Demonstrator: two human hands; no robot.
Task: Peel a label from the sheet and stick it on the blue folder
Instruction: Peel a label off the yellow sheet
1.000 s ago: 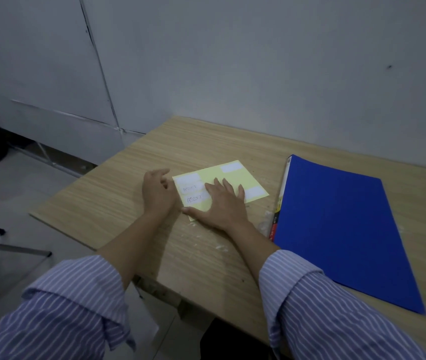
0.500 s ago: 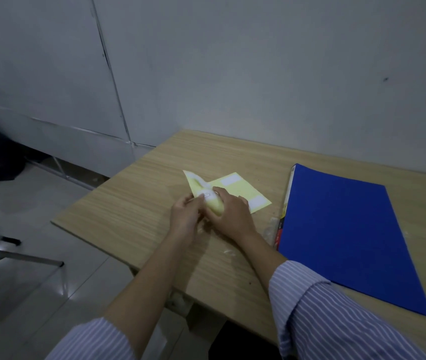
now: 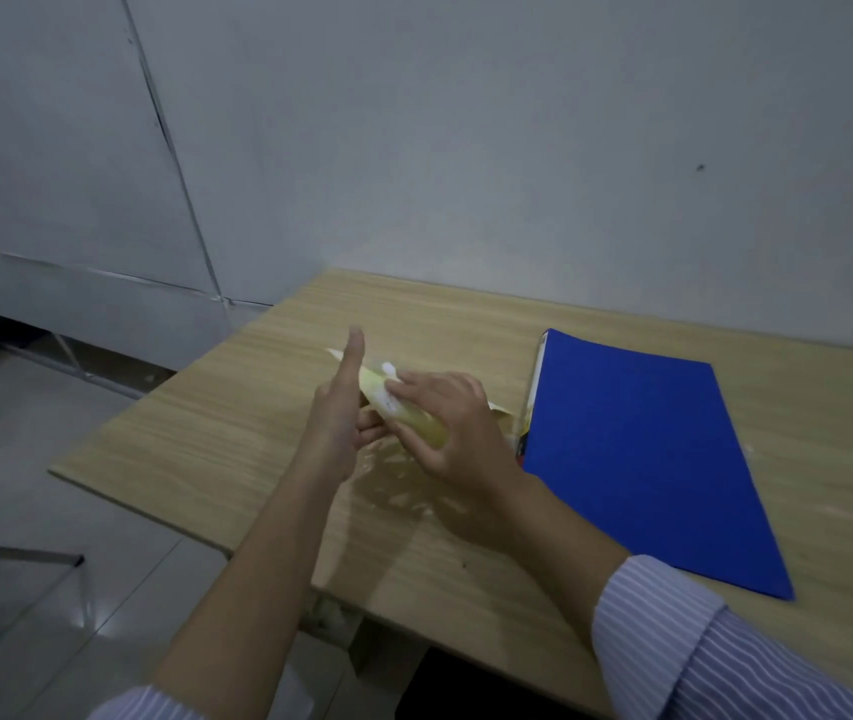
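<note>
Lifted off the surface (image 3: 237, 407) since the earlier frames, the label sheet (image 3: 416, 415) is now being held tilted between both hands, w/ one corner poking out at 10 o'clock. Left hand (image 3: 338, 413) is standing edge-on, fingers straight and pressed together, backing the sheet. Right hand (image 3: 445, 423) is curling over it, fingertips (image 3: 398, 389) working at a white label (image 3: 388, 402); whether an edge is lifting yet, cannot tell (blur). Judged: peeling is starting, nothing stuck yet. Blue folder (image 3: 648, 449) is lying flat and closed at 3 o'clock of the hands, just beside them, cover bare. Small scraps (image 3: 403, 491) are littering the surface at 6 o'clock of the sheet; nothing is blocking the path to the folder.
</note>
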